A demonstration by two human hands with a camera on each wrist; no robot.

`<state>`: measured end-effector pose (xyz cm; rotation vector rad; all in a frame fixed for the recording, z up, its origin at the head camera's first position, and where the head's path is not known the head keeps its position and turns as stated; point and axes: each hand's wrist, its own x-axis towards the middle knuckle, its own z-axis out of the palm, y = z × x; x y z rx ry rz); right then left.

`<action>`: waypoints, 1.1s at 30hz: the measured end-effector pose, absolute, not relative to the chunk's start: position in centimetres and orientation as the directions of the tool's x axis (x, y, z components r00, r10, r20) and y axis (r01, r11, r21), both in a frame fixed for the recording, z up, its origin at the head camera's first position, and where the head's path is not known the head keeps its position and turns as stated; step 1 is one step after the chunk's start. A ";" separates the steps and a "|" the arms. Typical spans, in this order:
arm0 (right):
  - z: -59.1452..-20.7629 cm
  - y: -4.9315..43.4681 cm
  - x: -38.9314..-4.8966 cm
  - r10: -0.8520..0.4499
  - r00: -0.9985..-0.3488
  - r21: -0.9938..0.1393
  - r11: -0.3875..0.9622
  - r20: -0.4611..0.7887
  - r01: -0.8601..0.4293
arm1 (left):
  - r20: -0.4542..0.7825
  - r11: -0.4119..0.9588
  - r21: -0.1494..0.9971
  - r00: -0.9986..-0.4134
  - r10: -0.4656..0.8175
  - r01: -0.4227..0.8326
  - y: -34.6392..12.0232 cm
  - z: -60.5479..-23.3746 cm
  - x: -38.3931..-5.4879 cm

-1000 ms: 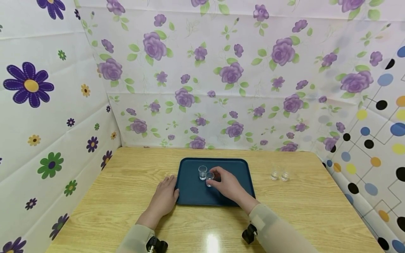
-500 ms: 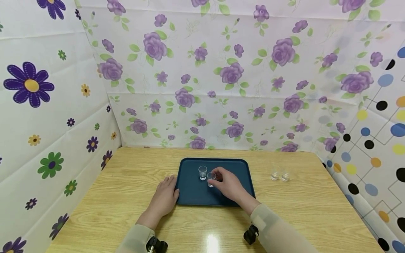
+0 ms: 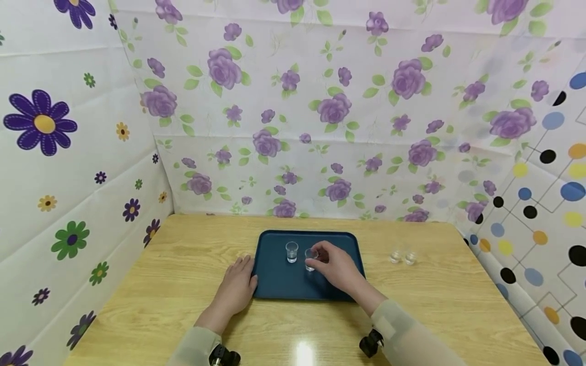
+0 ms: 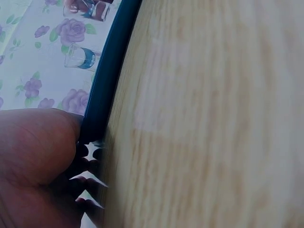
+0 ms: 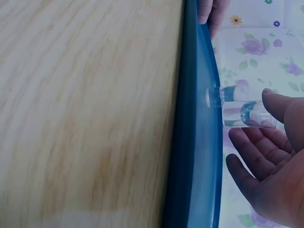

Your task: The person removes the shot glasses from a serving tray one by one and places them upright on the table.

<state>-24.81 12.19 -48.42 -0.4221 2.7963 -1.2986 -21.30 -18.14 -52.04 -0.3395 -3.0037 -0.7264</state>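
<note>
My right hand (image 3: 336, 268) pinches a small clear shot glass (image 3: 310, 266) between thumb and fingers near its rim, over the middle of a dark blue tray (image 3: 284, 284). In the right wrist view the held glass (image 5: 244, 114) stands upright relative to the tray, its base right at the tray's surface. A second shot glass (image 3: 291, 252) stands on the tray to its left, with a gap between them. My left hand (image 3: 235, 284) lies at the tray's left edge, fingers extended on the table, thumb against the rim. The left wrist view shows that thumb (image 4: 38, 142) at the tray's edge.
Two more clear shot glasses, one (image 3: 395, 256) beside the other (image 3: 410, 258), stand on the wooden table (image 3: 439, 305) right of the tray. Patterned cloth hangs behind the table (image 3: 311, 178) and along both sides.
My right hand has slid the held glass a little to the right, widening the gap from the other glass on the tray. My left hand stays at the tray's edge.
</note>
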 end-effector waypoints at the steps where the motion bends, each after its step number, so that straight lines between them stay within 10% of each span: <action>1: -48.3 12.4 -24.8 -0.256 -0.962 -0.750 0.617 0.094 -0.238 | 0.079 0.868 0.447 -0.976 0.204 0.217 -18.1 -52.0 -21.3; 33: -47.2 20.7 -22.4 -0.065 -0.990 -0.699 0.702 0.126 -0.135 | 0.078 0.858 0.469 -0.977 0.197 0.211 -18.1 -51.9 -21.4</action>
